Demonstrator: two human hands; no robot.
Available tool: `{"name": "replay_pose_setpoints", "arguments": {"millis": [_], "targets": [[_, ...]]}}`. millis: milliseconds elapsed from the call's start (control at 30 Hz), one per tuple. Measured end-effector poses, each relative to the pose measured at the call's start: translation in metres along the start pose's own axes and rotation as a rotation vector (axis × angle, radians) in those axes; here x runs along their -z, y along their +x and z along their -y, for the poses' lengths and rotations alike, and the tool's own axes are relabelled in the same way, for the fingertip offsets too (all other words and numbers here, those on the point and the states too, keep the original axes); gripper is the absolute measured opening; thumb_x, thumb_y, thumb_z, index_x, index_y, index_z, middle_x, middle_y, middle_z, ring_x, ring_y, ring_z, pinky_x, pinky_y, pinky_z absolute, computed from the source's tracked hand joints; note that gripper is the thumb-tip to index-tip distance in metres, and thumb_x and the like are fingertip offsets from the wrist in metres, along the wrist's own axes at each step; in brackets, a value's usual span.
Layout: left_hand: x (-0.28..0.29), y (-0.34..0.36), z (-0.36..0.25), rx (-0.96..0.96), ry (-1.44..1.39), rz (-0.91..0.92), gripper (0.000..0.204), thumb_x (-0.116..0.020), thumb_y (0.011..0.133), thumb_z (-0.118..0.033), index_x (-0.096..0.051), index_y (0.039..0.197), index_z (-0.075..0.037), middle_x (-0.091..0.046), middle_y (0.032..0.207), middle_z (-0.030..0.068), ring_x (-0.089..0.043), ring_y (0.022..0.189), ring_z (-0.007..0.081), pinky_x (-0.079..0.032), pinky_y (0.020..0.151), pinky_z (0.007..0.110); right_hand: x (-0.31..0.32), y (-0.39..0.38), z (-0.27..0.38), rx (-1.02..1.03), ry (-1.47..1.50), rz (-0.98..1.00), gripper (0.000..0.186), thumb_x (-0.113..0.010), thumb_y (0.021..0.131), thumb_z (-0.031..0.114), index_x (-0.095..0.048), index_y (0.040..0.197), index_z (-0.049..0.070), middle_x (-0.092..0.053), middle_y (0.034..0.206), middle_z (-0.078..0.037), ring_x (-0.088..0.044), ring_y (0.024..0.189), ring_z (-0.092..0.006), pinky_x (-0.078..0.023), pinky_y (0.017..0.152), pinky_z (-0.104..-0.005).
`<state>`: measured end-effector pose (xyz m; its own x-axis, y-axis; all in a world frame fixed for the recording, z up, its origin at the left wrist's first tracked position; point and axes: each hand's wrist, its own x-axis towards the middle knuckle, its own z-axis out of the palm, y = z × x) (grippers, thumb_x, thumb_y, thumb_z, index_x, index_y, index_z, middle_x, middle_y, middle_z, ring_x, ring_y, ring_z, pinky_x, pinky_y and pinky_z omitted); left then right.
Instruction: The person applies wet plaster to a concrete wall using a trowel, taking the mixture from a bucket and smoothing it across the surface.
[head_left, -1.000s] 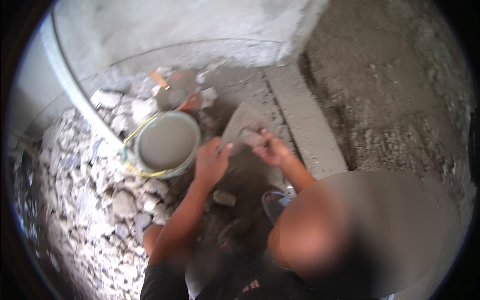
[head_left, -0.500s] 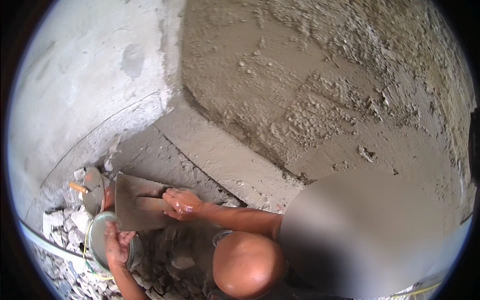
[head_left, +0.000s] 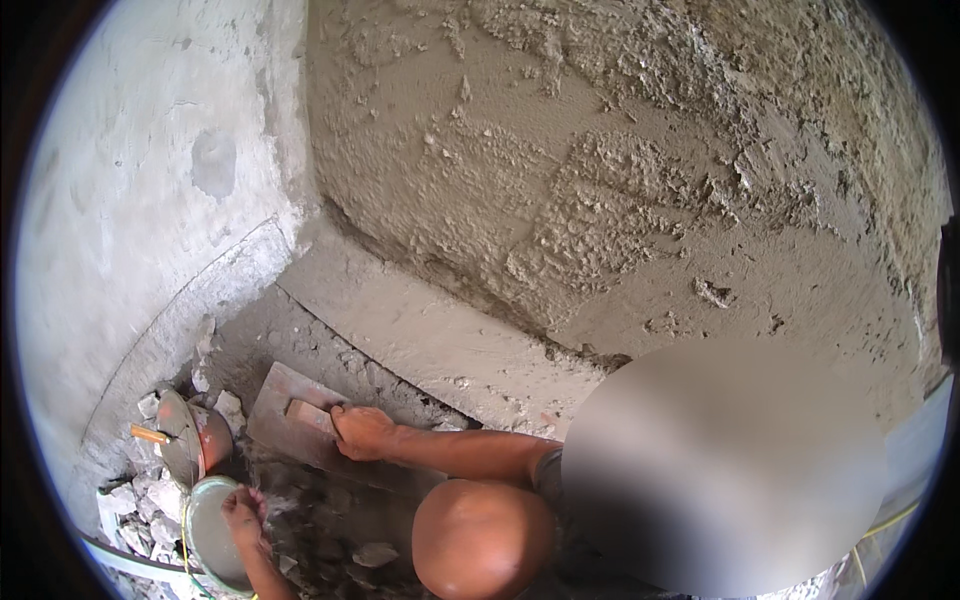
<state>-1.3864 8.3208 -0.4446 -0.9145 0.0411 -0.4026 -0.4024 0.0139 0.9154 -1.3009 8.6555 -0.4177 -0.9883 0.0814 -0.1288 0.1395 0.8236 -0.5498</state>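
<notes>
My right hand, fingers wrapped round the handle, holds a plastering float with a flat rectangular plate. The float is tilted above the dark rubble, left of my bare knee. Over a pale green bucket of grayish water hovers my left hand, with its fingers curled. What lies in those fingers, if anything, cannot be made out; drops or a splash blur beside them. Just behind this bucket stands a reddish bucket of grey material, with a wooden tool handle sticking out over its rim.
Rough wet mortar covers the wall ahead and right. A pale concrete wall rises at left. A smoothed ledge runs along the wall foot. Broken stones surround the buckets. A large blurred patch hides the lower right.
The float and my right hand have swung away from the bucket and tilted differently. My left hand, spread before, has curled its fingers. The view has shifted slightly.
</notes>
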Motion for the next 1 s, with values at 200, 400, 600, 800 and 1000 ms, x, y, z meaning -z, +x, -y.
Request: {"name": "replay_pose_setpoints", "arguments": {"millis": [200, 400, 600, 800, 1000], "targets": [[-0.139, -0.07, -0.08, -0.349, 0.044, 0.302, 0.022, -0.061, 0.102, -0.019, -0.066, 0.094, 0.001, -0.066, 0.079, 0.003, -0.061, 0.072, 0.0149, -0.05, 0.07, 0.031, -0.008, 0.011, 0.028, 0.082, 0.02, 0.067, 0.037, -0.06, 0.086, 0.019, -0.058, 0.112, -0.007, -0.069, 0.107, -0.03, -0.068, 0.104, -0.0456, -0.055, 0.09, -0.0523], [0.011, 0.055, 0.036, -0.6, 0.235, -0.284, 0.037, -0.061, 0.102, -0.027, -0.069, 0.101, 0.009, -0.068, 0.086, 0.0121, -0.063, 0.082, 0.0199, -0.052, 0.076, 0.037, 0.024, -0.003, 0.007, -0.059, -0.052, 0.079, 0.036, -0.061, 0.081, 0.013, -0.063, 0.111, -0.007, -0.071, 0.11, -0.03, -0.07, 0.107, -0.0422, -0.057, 0.09, -0.0494], [0.211, 0.105, 0.125, -0.039, 0.31, -0.368, 0.027, -0.065, 0.1, -0.026, -0.067, 0.1, 0.001, -0.069, 0.089, 0.0084, -0.065, 0.079, 0.0203, -0.054, 0.074, 0.036, -0.002, 0.013, -0.004, -0.031, -0.091, 0.114, 0.032, -0.064, 0.08, 0.013, -0.066, 0.108, -0.003, -0.072, 0.109, -0.027, -0.071, 0.107, -0.0404, -0.057, 0.089, -0.0476], [-0.003, 0.009, 0.021, 0.17, -0.286, 0.238, 0.024, -0.063, 0.101, -0.031, -0.063, 0.089, -0.01, -0.065, 0.086, 0.0041, -0.063, 0.078, 0.0155, -0.056, 0.074, 0.029, 0.002, -0.01, -0.03, -0.102, 0.018, 0.189, 0.035, -0.061, 0.081, 0.014, -0.062, 0.111, -0.004, -0.07, 0.111, -0.028, -0.068, 0.107, -0.0444, -0.055, 0.092, -0.0508], [-0.175, -0.112, -0.096, -0.196, -0.02, 0.676, 0.029, -0.062, 0.104, -0.019, -0.066, 0.124, 0.002, -0.069, 0.114, 0.0065, -0.064, 0.106, 0.0144, -0.051, 0.096, 0.028, 0.053, -0.005, 0.002, 0.106, 0.059, 0.052, 0.044, -0.073, 0.08, 0.028, -0.063, 0.11, -0.003, -0.07, 0.108, -0.029, -0.069, 0.107, -0.0424, -0.055, 0.091, -0.0506]]}}
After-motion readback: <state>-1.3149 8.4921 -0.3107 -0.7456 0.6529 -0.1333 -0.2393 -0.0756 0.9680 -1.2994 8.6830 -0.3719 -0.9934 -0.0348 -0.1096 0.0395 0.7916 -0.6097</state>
